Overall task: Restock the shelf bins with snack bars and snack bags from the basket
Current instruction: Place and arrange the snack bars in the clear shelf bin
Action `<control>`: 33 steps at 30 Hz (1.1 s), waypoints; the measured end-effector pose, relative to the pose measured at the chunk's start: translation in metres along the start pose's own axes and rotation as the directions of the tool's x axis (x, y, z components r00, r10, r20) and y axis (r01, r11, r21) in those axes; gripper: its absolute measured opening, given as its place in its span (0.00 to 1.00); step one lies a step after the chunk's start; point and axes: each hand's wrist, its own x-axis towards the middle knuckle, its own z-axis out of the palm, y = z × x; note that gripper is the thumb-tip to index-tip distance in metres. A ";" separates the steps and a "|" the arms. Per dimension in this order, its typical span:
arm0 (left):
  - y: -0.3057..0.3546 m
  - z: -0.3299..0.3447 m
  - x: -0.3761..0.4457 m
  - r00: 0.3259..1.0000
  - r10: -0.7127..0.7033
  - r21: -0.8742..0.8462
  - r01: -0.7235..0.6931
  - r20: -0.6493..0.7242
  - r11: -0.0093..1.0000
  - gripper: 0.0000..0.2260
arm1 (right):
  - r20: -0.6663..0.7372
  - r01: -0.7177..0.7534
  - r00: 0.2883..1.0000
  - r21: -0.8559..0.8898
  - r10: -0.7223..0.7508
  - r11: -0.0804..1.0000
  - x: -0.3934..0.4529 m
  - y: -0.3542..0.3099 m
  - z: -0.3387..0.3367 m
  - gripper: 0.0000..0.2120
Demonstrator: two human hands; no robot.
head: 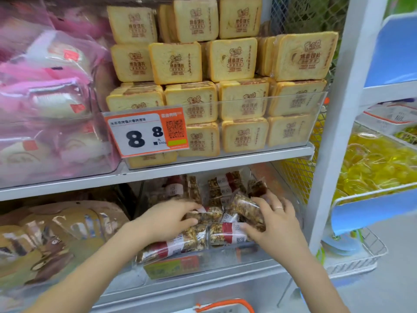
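Several clear-wrapped nut snack bars with red and white labels lie heaped in a clear shelf bin on the lower shelf. My left hand reaches into the bin and pinches one bar between thumb and fingers. My right hand, with a ring on one finger, grips another bar that lies tilted on the heap. More bars stand at the back of the bin. An orange handle, perhaps the basket's, peeks in at the bottom edge.
Stacked toast-slice packs fill the clear bin above, behind an orange 8.8 price tag. Pink bread bags sit upper left, brown snack bags lower left. A white upright borders blue trays of yellow sweets at right.
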 end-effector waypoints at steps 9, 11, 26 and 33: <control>0.001 0.017 -0.011 0.962 -0.055 0.020 0.062 -0.267 0.998 0.14 | 0.365 -0.261 0.898 -0.013 0.248 0.965 0.023 -0.020 -0.026 0.56; 0.001 0.020 -0.011 0.955 -0.053 0.021 0.062 -0.292 0.998 0.14 | 0.400 -0.287 0.884 0.059 0.241 0.956 0.024 -0.017 -0.027 0.56; 0.001 0.014 -0.020 0.952 -0.038 -0.048 0.024 -0.304 0.999 0.18 | 0.165 -0.306 0.952 0.508 0.257 0.805 0.058 -0.013 -0.030 0.38; 0.035 0.005 -0.029 0.940 0.063 0.049 -0.050 -0.336 0.998 0.22 | 0.189 -0.218 0.968 0.327 0.162 0.920 0.094 -0.015 -0.029 0.35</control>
